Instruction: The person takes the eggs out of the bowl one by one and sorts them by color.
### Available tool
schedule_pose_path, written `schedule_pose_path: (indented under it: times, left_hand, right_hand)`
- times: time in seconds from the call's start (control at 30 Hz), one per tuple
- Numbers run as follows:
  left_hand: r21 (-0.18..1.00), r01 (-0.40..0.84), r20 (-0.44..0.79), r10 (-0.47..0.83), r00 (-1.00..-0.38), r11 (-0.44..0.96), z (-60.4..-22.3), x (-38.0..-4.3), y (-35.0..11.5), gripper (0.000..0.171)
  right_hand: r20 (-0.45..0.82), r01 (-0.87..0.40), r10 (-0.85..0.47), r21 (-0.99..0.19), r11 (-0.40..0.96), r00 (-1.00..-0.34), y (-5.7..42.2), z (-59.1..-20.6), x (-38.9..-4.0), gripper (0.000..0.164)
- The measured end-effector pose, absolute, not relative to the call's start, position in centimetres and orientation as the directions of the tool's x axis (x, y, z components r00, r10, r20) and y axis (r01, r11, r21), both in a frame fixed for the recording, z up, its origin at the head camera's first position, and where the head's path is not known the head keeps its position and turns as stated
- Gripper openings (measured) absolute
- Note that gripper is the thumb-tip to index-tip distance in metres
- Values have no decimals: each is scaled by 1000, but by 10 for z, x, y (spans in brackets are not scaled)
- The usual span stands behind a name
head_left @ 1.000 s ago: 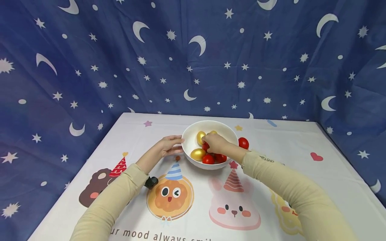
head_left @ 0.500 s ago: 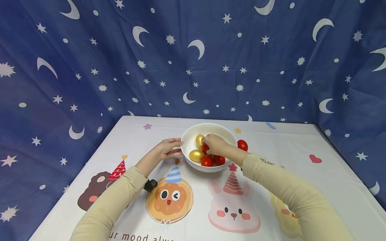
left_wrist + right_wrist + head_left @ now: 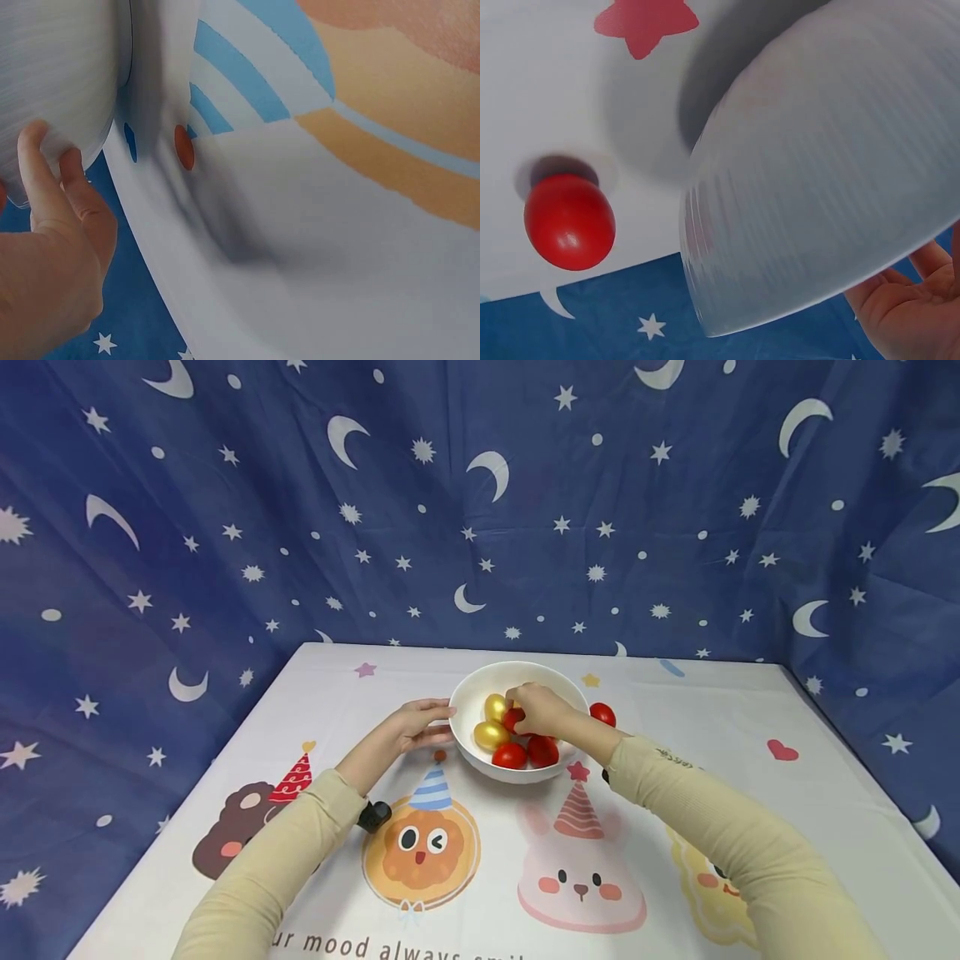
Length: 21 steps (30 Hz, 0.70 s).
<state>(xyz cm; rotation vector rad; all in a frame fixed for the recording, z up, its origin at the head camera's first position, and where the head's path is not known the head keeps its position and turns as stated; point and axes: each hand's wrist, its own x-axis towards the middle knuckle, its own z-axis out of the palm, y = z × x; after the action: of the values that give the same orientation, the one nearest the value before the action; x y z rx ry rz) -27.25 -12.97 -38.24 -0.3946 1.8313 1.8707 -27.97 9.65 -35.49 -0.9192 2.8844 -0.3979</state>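
A white bowl (image 3: 474, 687) holds several gold and red eggs. My right hand (image 3: 542, 712) reaches over its right side, and the fingers grip a red egg (image 3: 513, 719) inside. Next to that hand lie one gold egg (image 3: 495, 707) and a second gold egg (image 3: 491, 735); two red eggs, one a front red egg (image 3: 509, 756), sit toward the near side. My left hand (image 3: 411, 725) touches the bowl's left outside with extended fingers, as the left wrist view also shows. In the right wrist view the bowl wall hides the right fingertips.
One red egg (image 3: 602, 714) lies on the tablecloth (image 3: 705, 735) just right of the bowl. The cloth carries printed cartoon figures. Behind the table hangs a blue curtain (image 3: 420, 602) with moons and stars. A black wrist camera (image 3: 375, 816) sits under the left wrist.
The right hand has shifted slightly within the bowl, with the red egg at its fingers. The eggs have rolled closer together, the two gold ones now nearly touching. The left hand stays put.
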Motion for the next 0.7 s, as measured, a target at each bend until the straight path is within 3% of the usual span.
schedule_pose_path:
  times: [0.7]
  left_hand:
    - [851,-525,-521,152,-840,13,-384,-273,-130,52]
  right_hand:
    - [-23,-487,-535,-387,783,-844,106,-348,-275,28]
